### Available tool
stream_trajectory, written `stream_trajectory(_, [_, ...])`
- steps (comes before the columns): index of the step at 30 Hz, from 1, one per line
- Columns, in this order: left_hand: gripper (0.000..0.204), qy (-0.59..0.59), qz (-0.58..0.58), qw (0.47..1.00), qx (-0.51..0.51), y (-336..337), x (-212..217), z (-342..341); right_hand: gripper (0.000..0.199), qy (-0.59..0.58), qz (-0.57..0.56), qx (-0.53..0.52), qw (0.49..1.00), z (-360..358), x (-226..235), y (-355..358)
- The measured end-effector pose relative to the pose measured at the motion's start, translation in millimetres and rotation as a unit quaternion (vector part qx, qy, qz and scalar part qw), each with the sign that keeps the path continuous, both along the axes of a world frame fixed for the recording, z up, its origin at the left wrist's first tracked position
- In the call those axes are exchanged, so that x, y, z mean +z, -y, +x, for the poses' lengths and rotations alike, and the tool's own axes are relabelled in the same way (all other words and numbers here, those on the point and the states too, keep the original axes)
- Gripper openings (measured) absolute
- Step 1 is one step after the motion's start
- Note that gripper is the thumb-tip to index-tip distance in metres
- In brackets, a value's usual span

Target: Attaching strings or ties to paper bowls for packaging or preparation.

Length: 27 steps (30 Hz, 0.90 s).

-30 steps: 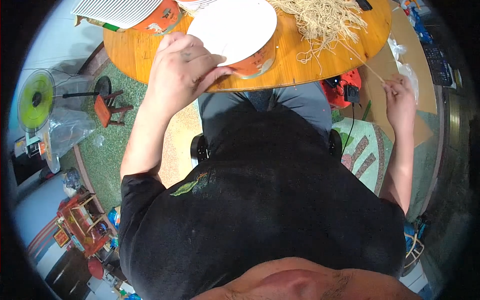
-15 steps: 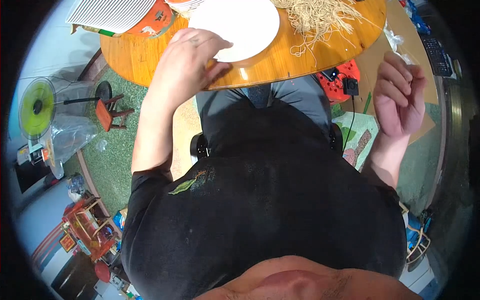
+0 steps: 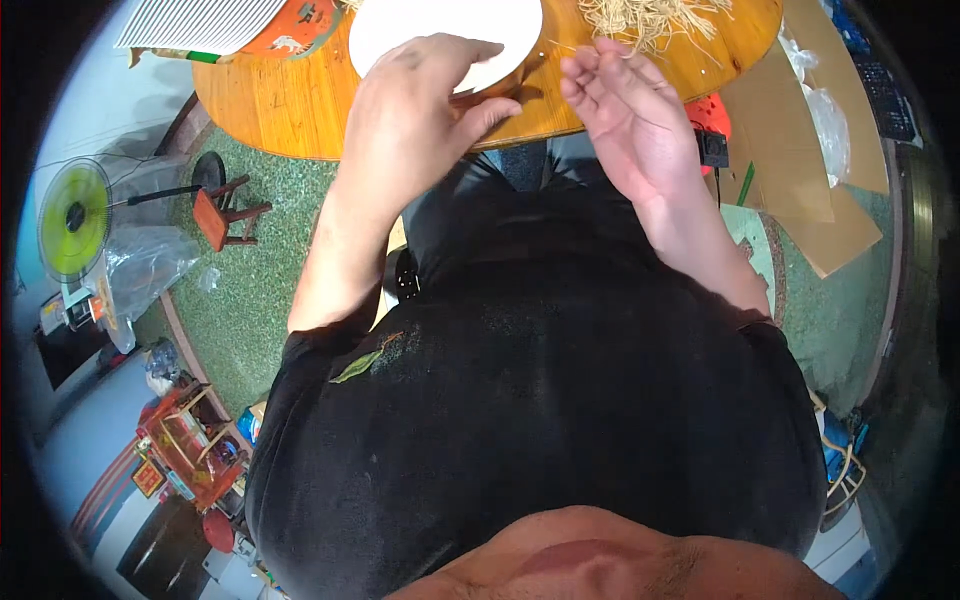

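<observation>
On the wooden table, a round white disc [image 3: 440, 28] lies in front of me. My left hand [image 3: 410, 115] is over the disc's near edge, its fingers stretched and the thumb apart, with nothing seen between them. To its right, my right hand [image 3: 645, 125] is raised at the table's near edge, its fingers curled toward the thumb. Whether a thin strand is pinched there is too small to tell. Beyond the right hand lies a loose heap of beige string [image 3: 655, 25]. Part of the disc is hidden behind my left hand.
At the table's [image 3: 270, 110] far left stands a stack of thin white pieces [image 3: 200, 22] beside an orange printed container [image 3: 300, 28]. Cardboard sheets [image 3: 780, 140] and a black box-shaped device [image 3: 712, 148] are to the right. A green fan [image 3: 75, 215] and small stool [image 3: 225, 215] stand left.
My right hand has swung in from the far right to beside the left one. My left hand has shifted a little to the right, its thumb now extended.
</observation>
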State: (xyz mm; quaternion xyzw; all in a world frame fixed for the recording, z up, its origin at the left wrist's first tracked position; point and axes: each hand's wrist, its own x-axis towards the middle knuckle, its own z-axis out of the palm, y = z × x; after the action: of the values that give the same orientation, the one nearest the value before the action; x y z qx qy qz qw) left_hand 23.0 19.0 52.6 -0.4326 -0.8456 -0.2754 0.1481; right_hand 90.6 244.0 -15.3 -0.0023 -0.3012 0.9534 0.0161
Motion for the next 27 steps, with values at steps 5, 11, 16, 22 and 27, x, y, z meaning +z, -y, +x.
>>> stream_trajectory(5, [0.044, -0.084, 0.107, 0.991, -0.019, -7, -8, 2, 0.020, 0.015, -0.018, 0.035, 0.999, 6, 3, 9])
stream_trajectory(11, [0.028, -0.102, 0.134, 0.984, -0.067, -30, -13, 8, 0.021, -0.003, -0.051, 0.066, 0.996, 13, 8, 22])
stream_trajectory(16, [0.020, -0.095, 0.121, 0.987, -0.055, -26, -13, 15, 0.020, 0.022, -0.048, 0.050, 0.997, 21, 4, 26])
stream_trajectory(22, [0.010, -0.088, 0.114, 0.989, -0.043, -17, -12, 22, 0.056, 0.026, 0.351, -0.164, 0.922, 34, 5, 28])
stream_trajectory(27, [0.008, -0.040, 0.094, 0.993, -0.055, -10, -8, 34, 0.024, -0.184, 0.569, -0.161, 0.785, 32, 20, 19])
